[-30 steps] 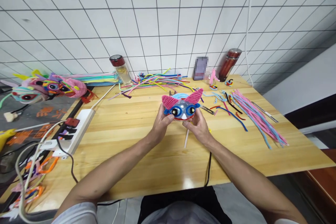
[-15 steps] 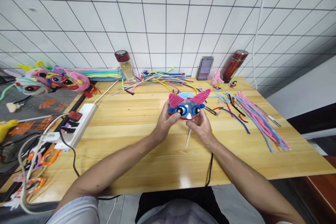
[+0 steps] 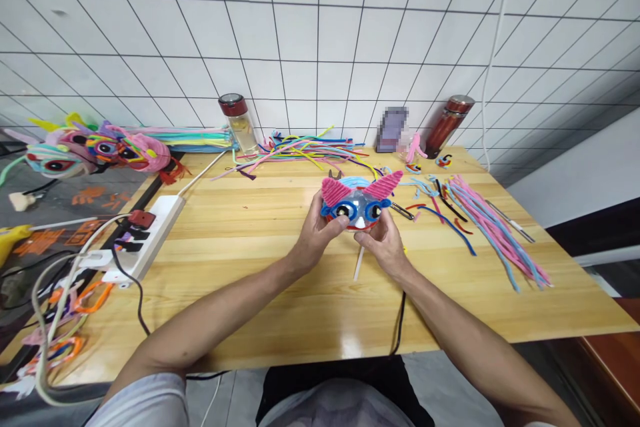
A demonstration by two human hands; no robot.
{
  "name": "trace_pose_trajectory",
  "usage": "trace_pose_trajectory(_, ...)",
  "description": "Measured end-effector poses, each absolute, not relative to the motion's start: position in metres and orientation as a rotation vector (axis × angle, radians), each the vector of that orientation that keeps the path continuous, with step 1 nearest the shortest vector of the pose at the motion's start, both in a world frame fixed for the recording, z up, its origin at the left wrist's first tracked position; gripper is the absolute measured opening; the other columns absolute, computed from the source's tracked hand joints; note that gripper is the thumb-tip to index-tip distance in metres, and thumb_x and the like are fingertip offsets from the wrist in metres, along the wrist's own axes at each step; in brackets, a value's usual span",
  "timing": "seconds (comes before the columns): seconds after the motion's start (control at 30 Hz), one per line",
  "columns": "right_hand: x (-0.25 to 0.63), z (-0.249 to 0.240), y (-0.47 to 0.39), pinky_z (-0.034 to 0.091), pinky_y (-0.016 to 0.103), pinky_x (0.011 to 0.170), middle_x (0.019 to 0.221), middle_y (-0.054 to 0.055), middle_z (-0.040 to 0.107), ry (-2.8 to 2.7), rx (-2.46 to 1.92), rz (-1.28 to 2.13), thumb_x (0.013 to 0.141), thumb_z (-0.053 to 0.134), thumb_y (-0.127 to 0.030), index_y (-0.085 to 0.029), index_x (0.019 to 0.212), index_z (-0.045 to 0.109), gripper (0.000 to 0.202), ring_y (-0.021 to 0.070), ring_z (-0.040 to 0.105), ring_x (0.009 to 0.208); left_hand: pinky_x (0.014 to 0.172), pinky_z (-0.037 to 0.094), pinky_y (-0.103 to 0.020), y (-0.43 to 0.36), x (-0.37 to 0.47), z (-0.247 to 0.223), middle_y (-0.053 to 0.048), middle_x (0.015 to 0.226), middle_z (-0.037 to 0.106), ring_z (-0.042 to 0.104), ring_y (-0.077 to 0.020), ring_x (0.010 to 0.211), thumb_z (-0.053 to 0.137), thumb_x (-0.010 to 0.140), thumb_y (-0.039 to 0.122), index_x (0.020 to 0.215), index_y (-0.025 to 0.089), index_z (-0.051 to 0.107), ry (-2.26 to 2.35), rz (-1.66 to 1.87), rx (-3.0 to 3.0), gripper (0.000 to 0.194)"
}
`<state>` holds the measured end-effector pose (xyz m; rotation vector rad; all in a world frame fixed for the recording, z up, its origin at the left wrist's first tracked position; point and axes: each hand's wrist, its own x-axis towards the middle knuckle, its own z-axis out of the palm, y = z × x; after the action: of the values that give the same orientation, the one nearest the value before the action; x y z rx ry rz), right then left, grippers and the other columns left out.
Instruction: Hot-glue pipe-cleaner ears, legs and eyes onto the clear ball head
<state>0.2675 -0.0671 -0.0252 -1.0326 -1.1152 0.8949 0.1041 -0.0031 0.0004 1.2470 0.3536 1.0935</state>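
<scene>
Between my two hands is a mask-like animal head (image 3: 358, 205) made of pipe cleaners over a clear shell. It has two pink ears, blue-ringed eyes, a white nose and a red lower edge. My left hand (image 3: 320, 228) grips its left side, thumb on the front near the eye. At the lower right edge, my right hand (image 3: 383, 240) grips it, thumb at the bottom. The fingers behind the head are hidden. A thin white stick (image 3: 359, 263) lies just below on the wooden table (image 3: 260, 307).
Pink and blue pipe cleaners (image 3: 500, 233) lie right, with more in a heap (image 3: 305, 150) by the wall. A glass bottle (image 3: 240, 127), a phone (image 3: 391, 130) and a red flask (image 3: 449, 127) stand behind. Finished heads (image 3: 100, 150) and a power strip (image 3: 150, 240) are left.
My left thumb has shifted slightly on the front of the head, near the eye. Both hands keep their hold, and the head stays in nearly the same place.
</scene>
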Motion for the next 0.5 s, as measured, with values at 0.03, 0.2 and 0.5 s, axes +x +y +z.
trace_pose_trajectory(0.03, 0.2674, -0.0250, -0.0672, 0.057, 0.050, 0.112, 0.138, 0.008, 0.072, -1.116, -1.036, 0.896, 0.077, 0.093, -0.057, -0.032, 0.134, 0.058, 0.071, 0.0310, 0.070, 0.128, 0.122, 0.045, -0.048, -0.0033, 0.1042, 0.0008, -0.011, 0.145, 0.067, 0.063, -0.0313, 0.135, 0.081, 0.091, 0.049, 0.144, 0.024, 0.057, 0.355, 1.092, 1.243, 0.064)
trace_pose_trajectory(0.2, 0.2675, -0.0247, -0.0673, 0.056, 0.050, 0.113, 0.139, 0.009, 0.071, -1.116, -1.018, 0.898, 0.078, 0.093, -0.054, -0.032, 0.135, 0.057, 0.071, 0.0311, 0.070, 0.129, 0.121, 0.046, -0.047, -0.0035, 0.1042, 0.0010, -0.011, 0.147, 0.066, 0.062, -0.0312, 0.136, 0.081, 0.091, 0.047, 0.147, 0.024, 0.056, 0.342, 1.090, 1.250, 0.065)
trace_pose_trajectory(0.5, 0.2683, -0.0240, -0.0682, 0.057, 0.049, 0.113, 0.139, 0.009, 0.072, -1.107, -0.998, 0.916, 0.077, 0.093, -0.057, -0.032, 0.132, 0.058, 0.070, 0.0314, 0.070, 0.129, 0.123, 0.045, -0.051, -0.0045, 0.1021, -0.0006, -0.013, 0.152, 0.062, 0.060, -0.0323, 0.141, 0.085, 0.088, 0.047, 0.154, 0.026, 0.046, 0.313, 1.034, 1.259, 0.080)
